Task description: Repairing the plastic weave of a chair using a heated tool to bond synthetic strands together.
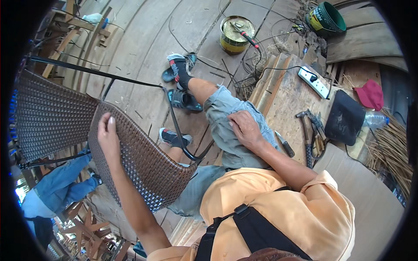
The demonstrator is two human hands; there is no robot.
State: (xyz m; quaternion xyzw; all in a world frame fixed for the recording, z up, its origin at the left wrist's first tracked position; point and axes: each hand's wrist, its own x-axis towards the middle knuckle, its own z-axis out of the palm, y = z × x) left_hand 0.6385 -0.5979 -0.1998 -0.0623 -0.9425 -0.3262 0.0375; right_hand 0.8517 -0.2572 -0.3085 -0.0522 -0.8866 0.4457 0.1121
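Note:
A brown woven wicker chair stands at my left on a black metal frame (130,80). Its seat panel (150,161) tilts beside my legs, and the backrest (56,117) extends to the far left. My left hand (109,134) lies on the weave near the seam between the two panels, thumb and fingers apart, gripping nothing that I can see. On my bent knee, over the grey-blue shorts (233,150), rests my right hand (247,128), empty with loosely bent fingers. A small knife (285,144) with a dark handle lies to its right on the wooden bench (283,100).
Beyond my feet stands a yellow tin (235,47) with a red-and-black corded tool (249,39) on top. Rightward are a green bucket (333,19), white power strip (313,82), hammer (307,135), black pad (345,117), red cap (370,95) and cane strips (389,148). Another person's jeans (65,178) show at left.

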